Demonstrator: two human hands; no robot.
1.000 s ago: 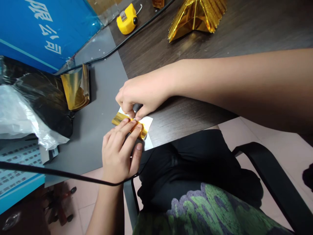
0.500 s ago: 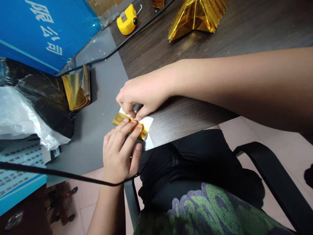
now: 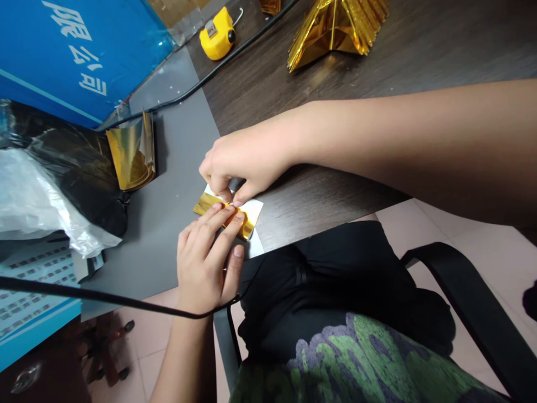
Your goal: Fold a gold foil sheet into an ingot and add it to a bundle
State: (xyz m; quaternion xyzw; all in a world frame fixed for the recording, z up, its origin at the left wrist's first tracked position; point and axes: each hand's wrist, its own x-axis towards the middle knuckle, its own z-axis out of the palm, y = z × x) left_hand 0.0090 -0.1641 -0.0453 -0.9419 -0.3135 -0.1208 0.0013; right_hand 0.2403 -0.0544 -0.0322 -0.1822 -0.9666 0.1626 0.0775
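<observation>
A small sheet of gold foil paper (image 3: 203,205) with white margins lies folded near the table's front edge. My left hand (image 3: 205,263) rests palm down on it, fingers stretched over the gold band and thumb apart. At the paper's far side is my right hand (image 3: 247,162), its thumb and index finger bent together in a pinch at the fold. The exact spot between those fingertips is partly hidden by the left fingers. White paper also shows under the near side of the gold sheet.
A stack of gold paper (image 3: 130,154) stands left, beside a black and clear plastic bag (image 3: 67,173). Behind are a blue box (image 3: 84,50), a yellow tape measure (image 3: 217,34), a black cable (image 3: 188,92) and a pleated gold paper piece (image 3: 335,33). A chair armrest (image 3: 461,302) is right.
</observation>
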